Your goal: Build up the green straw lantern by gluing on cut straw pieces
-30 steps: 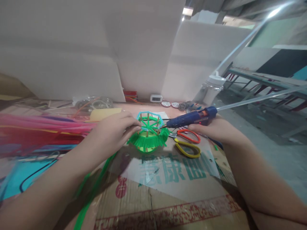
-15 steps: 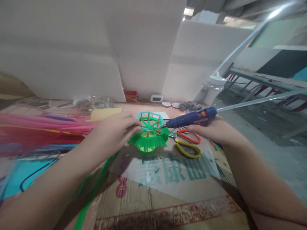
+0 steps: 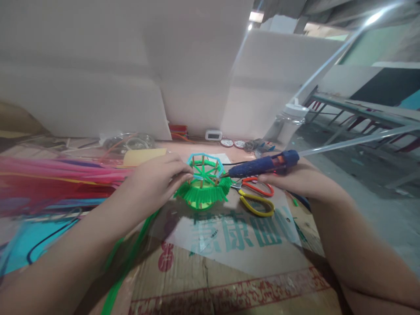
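A small green straw craft (image 3: pixel 204 190) with a fringed skirt, wooden posts and a light blue ring on top stands on flattened cardboard (image 3: pixel 229 280). My left hand (image 3: pixel 154 179) is closed on its left side, fingertips pinching at the top ring. My right hand (image 3: pixel 295 179) grips a blue glue gun (image 3: pixel 262 164) with a clear glue stick jutting out behind it. The gun's nozzle touches the right edge of the craft's top.
Red and yellow scissors (image 3: pixel 257 197) lie just right of the craft, under the gun. A heap of pink and red straws (image 3: pixel 49 179) fills the left. A clear bottle (image 3: pixel 290 120), a glass bowl (image 3: pixel 129 142), small tins and white foam boards stand behind.
The glue gun has shifted slightly to the right and tilted a little; its nozzle stays at the craft's top edge. My left hand has not moved.
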Action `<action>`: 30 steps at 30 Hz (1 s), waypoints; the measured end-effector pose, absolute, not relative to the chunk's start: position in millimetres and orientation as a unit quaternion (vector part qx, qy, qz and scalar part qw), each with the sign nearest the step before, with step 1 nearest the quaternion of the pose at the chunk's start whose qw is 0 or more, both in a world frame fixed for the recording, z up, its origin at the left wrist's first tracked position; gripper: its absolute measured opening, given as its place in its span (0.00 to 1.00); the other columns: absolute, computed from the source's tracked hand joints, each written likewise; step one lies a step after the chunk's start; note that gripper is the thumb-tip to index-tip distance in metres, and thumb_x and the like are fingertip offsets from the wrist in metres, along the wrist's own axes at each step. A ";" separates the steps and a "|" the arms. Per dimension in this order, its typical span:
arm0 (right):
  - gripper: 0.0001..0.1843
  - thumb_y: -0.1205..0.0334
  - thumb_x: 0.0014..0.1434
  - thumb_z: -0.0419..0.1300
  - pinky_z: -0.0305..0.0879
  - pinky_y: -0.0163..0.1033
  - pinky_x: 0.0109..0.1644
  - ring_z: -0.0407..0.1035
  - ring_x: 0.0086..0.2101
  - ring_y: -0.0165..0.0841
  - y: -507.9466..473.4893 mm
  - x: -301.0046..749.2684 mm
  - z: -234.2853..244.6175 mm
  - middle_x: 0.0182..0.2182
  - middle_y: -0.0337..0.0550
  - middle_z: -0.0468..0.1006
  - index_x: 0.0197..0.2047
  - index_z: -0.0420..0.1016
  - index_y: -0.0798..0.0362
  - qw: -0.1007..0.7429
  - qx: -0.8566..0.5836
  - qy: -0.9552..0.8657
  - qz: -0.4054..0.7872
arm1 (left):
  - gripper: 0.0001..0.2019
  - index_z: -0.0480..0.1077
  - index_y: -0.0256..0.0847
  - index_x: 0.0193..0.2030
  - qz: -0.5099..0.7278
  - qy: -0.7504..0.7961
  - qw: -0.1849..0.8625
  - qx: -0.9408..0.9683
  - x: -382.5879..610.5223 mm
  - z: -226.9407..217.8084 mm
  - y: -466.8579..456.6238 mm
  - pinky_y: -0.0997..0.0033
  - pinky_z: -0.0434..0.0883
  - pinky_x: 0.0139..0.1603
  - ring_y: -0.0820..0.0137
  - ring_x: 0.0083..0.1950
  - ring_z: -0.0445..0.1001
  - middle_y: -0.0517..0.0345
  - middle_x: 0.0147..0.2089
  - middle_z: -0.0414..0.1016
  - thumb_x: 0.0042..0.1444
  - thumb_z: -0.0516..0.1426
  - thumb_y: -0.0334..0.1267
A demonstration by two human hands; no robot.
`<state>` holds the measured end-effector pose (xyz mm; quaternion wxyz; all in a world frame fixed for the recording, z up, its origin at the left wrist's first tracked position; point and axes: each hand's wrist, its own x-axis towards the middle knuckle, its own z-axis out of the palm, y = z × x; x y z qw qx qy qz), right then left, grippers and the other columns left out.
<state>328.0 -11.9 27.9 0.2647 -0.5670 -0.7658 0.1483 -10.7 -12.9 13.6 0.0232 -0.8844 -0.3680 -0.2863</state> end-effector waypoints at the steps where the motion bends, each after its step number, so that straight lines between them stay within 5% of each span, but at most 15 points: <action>1: 0.20 0.39 0.48 0.69 0.80 0.50 0.40 0.79 0.33 0.45 -11.8 328.7 28.0 0.34 0.42 0.85 0.37 0.84 0.45 0.248 -0.558 -0.772 0.174 | 0.15 0.78 0.39 0.39 -0.286 -0.370 0.021 -0.884 -10.2 13.9 -13.2 0.67 0.69 0.38 0.65 0.40 0.77 0.53 0.38 0.81 0.69 0.51 0.41; 6: 0.22 0.40 0.46 0.69 0.77 0.45 0.39 0.78 0.35 0.42 -7.9 331.2 32.5 0.33 0.41 0.84 0.37 0.83 0.48 0.281 -0.542 -0.760 0.222 | 0.16 0.79 0.40 0.39 -0.283 -0.373 0.011 -0.884 -10.1 12.4 -12.3 0.67 0.70 0.39 0.65 0.39 0.77 0.53 0.38 0.81 0.68 0.51 0.42; 10: 0.23 0.40 0.57 0.61 0.70 0.38 0.33 0.74 0.30 0.36 10.5 334.4 28.3 0.28 0.43 0.81 0.30 0.80 0.53 0.345 -0.532 -0.735 0.239 | 0.17 0.80 0.40 0.44 -0.296 -0.381 0.000 -0.876 -15.6 13.2 -9.8 0.67 0.72 0.41 0.65 0.42 0.78 0.52 0.41 0.81 0.69 0.50 0.41; 14: 0.22 0.43 0.61 0.60 0.68 0.35 0.34 0.75 0.36 0.36 46.1 327.2 14.8 0.37 0.47 0.83 0.39 0.82 0.54 0.336 -0.524 -0.739 0.258 | 0.16 0.79 0.44 0.53 -0.322 -0.407 0.028 -0.854 -25.6 21.8 -12.8 0.66 0.73 0.44 0.64 0.46 0.79 0.52 0.47 0.81 0.69 0.51 0.39; 20: 0.12 0.61 0.59 0.68 0.71 0.40 0.50 0.76 0.47 0.41 107.9 303.1 -20.9 0.44 0.46 0.84 0.45 0.81 0.56 0.308 -0.594 -0.693 0.268 | 0.10 0.80 0.48 0.43 -0.329 -0.454 0.021 -0.828 -32.4 26.1 -21.5 0.64 0.73 0.43 0.62 0.43 0.80 0.58 0.43 0.83 0.66 0.56 0.45; 30: 0.21 0.54 0.68 0.61 0.74 0.52 0.53 0.74 0.50 0.40 139.5 298.2 -71.5 0.56 0.49 0.74 0.59 0.71 0.54 0.240 -0.643 -0.649 0.328 | 0.14 0.76 0.49 0.56 -0.344 -0.433 0.012 -0.833 -29.5 26.8 -22.4 0.64 0.74 0.55 0.63 0.51 0.79 0.57 0.51 0.82 0.69 0.53 0.39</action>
